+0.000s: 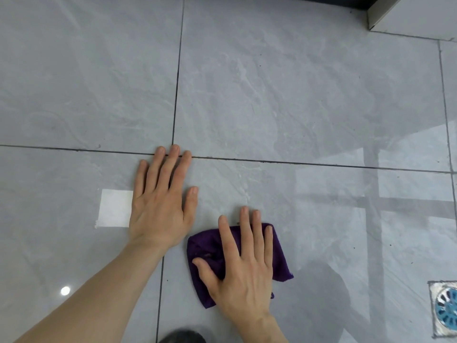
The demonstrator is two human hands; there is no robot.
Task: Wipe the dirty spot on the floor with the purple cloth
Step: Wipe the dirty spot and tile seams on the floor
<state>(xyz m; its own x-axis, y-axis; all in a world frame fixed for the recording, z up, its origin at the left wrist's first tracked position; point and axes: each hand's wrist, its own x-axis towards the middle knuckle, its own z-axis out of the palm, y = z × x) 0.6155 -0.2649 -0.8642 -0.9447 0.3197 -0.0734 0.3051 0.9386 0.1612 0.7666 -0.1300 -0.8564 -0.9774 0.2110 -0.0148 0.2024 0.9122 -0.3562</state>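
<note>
A folded purple cloth [205, 251] lies flat on the grey tiled floor [296, 107] near the bottom centre. My right hand [244, 263] presses down on it with the fingers spread, palm covering most of the cloth. A small brownish speck [238, 223] shows on the tile just beyond the cloth's far edge, between my fingertips. My left hand [160, 201] rests flat on the bare tile to the left of the cloth, fingers apart, fingertips at a grout line, holding nothing.
A floor drain [445, 310] with a blue grate sits at the lower right edge. A white wall base or cabinet corner [408, 16] stands at the top right. Dark grout lines cross under my left hand. A dark rounded object [183, 337] shows at the bottom edge.
</note>
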